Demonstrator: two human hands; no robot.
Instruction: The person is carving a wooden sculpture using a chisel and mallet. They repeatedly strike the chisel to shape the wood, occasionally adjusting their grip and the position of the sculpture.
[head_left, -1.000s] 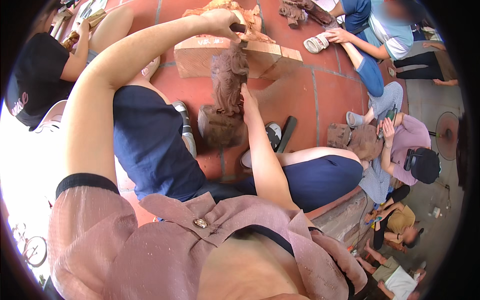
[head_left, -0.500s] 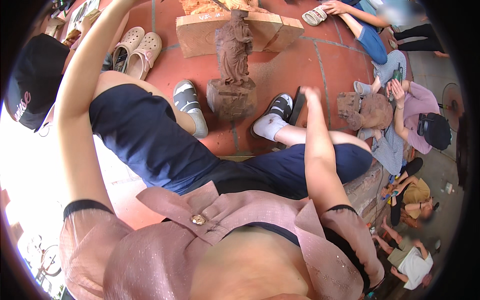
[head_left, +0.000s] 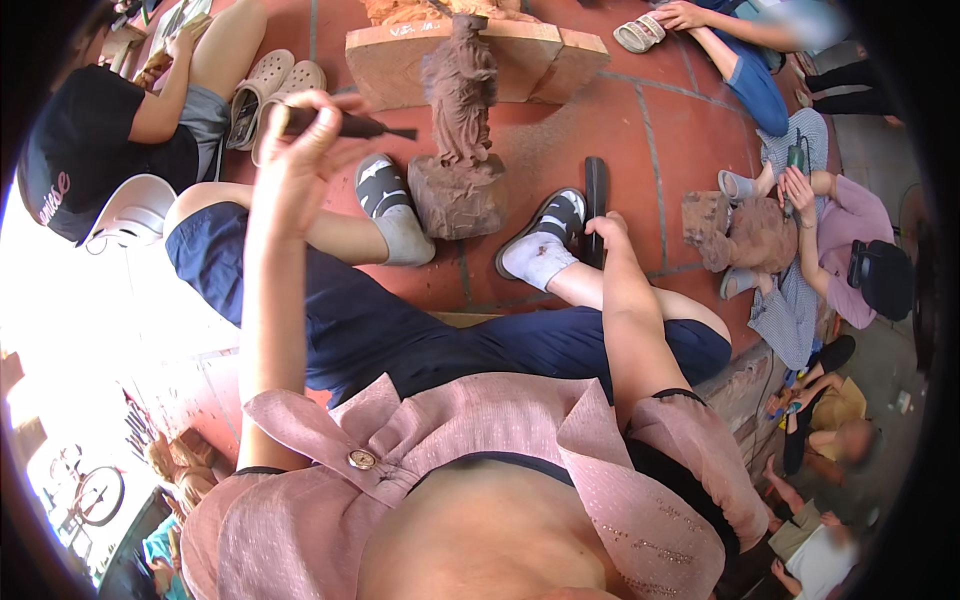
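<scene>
My left hand point(head_left: 305, 140), slightly blurred, is raised left of a carved figure. Between its thumb and fingers it holds a dark-handled chisel point(head_left: 365, 127), whose narrow tip points right toward the figure. The brown carved wooden statue point(head_left: 462, 95) stands upright on its block base point(head_left: 457, 196), on the floor between my feet. At the right, my right hand point(head_left: 608, 230) is closed on the near end of a long dark bar point(head_left: 595, 180), beside my right foot. The bar's exact kind is unclear.
A thick pale wooden slab point(head_left: 455, 60) with an orange carving stands behind the statue. Beige clogs point(head_left: 265, 95) lie at the left near a seated person in a black cap. Another person at the right holds a green power tool point(head_left: 796, 158) over a wooden carving point(head_left: 760, 232).
My left hand has come down and right from the upper left, bringing the chisel into view. My right hand has moved nearer and now grips the bar's near end.
</scene>
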